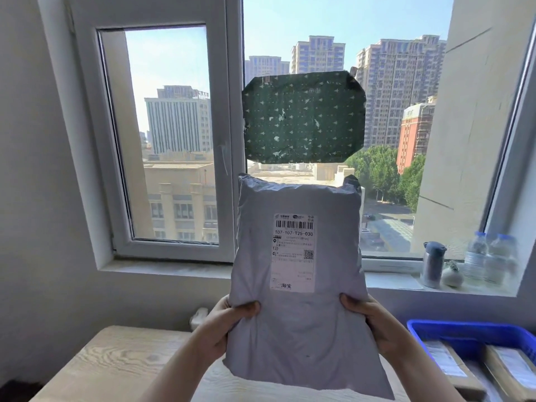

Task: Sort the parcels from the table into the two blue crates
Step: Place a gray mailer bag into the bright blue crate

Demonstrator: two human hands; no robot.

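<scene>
Both hands, left (223,329) and right (374,323), grip a soft grey plastic mailer parcel (301,285) upright above the pale wooden tabletop (116,367). A blue plastic crate (464,332) holding cardboard boxes (452,367) sits at right.

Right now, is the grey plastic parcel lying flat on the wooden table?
No, left hand and right hand hold the grey plastic parcel upright.

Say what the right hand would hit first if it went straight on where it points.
The grey parcel that the right hand grips; beyond it, likely the wall behind, though depth is unclear.
</scene>
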